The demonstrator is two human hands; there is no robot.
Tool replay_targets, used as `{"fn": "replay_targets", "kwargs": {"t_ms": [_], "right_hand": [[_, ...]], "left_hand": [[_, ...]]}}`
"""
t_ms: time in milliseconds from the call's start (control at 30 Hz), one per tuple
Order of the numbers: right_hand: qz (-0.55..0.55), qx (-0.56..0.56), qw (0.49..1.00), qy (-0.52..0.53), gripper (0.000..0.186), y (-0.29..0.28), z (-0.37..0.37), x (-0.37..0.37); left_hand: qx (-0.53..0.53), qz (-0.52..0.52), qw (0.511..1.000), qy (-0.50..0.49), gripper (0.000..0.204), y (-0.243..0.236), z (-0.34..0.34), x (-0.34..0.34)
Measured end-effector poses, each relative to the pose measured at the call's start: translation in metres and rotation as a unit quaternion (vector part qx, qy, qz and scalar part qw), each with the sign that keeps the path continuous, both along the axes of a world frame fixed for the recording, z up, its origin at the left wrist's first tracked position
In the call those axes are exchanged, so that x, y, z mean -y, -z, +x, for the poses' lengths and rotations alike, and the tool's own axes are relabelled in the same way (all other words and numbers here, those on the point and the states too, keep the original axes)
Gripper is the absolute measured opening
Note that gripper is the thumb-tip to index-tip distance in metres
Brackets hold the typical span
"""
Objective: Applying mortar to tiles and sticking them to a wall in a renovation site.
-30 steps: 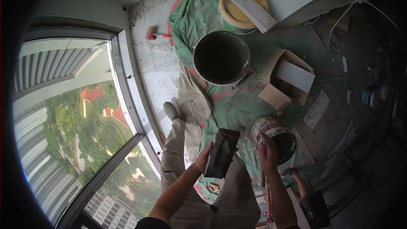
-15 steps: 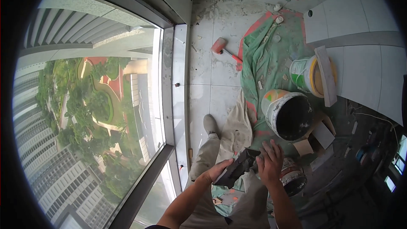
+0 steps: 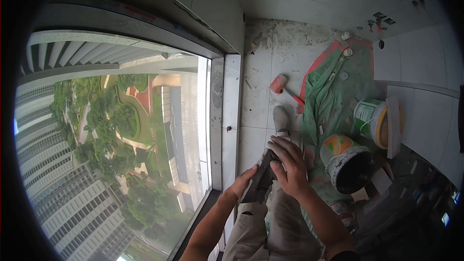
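Note:
My left hand (image 3: 239, 182) grips the lower left side of a dark grey, smeared rectangular slab (image 3: 257, 183), held tilted over my legs. My right hand (image 3: 289, 166) is closed over the slab's upper end, its fingers curled across the top. My trousered legs (image 3: 285, 220) are beneath, with a grey shoe (image 3: 280, 116) beyond my hands. Just right of them lies a bucket (image 3: 348, 169) with a dark inside and a stained white rim.
Left is a window frame (image 3: 217, 116) overlooking trees and buildings. A red mallet (image 3: 279, 83) lies on white tiles (image 3: 253, 111). A green sheet (image 3: 319, 87), a lidded bucket (image 3: 367, 118) with a board against it, another bucket (image 3: 344, 217) and cardboard (image 3: 360, 194) are at right.
My view has swung toward the window, so the buckets appear further right. My right hand has come from beside the lower bucket onto the slab, whose angle has also changed.

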State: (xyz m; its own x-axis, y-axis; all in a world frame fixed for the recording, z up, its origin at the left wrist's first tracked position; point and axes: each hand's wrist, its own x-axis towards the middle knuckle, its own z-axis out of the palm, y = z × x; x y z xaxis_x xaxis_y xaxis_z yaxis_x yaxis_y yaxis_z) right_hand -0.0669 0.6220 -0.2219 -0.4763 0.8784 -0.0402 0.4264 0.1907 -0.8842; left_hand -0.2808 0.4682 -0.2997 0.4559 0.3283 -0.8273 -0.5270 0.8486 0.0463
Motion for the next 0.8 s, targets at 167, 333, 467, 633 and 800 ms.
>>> {"fn": "replay_targets", "kwargs": {"t_ms": [167, 333, 467, 633, 800], "right_hand": [[-0.097, -0.002, 0.982, 0.165, 0.033, 0.123, -0.005, -0.101], [-0.228, 0.112, 0.961, 0.109, 0.041, 0.221, 0.033, -0.144], [-0.252, 0.16, 0.954, 0.034, 0.038, 0.276, 0.044, -0.154], [-0.083, 0.137, 0.986, -0.055, 0.038, 0.363, 0.006, -0.167], [-0.036, 0.151, 0.98, -0.125, 0.036, 0.417, -0.042, -0.2]], "left_hand": [[-0.014, 0.082, 0.988, -0.127, 0.1, 0.054, -0.019, -0.079], [-0.072, 0.147, 0.958, -0.237, 0.106, 0.113, -0.041, -0.146], [-0.053, 0.175, 0.932, -0.313, 0.102, 0.158, -0.052, -0.187], [0.024, 0.19, 0.883, -0.429, 0.101, 0.207, -0.056, -0.21], [-0.032, 0.206, 0.874, -0.439, 0.1, 0.248, -0.079, -0.225]]}}
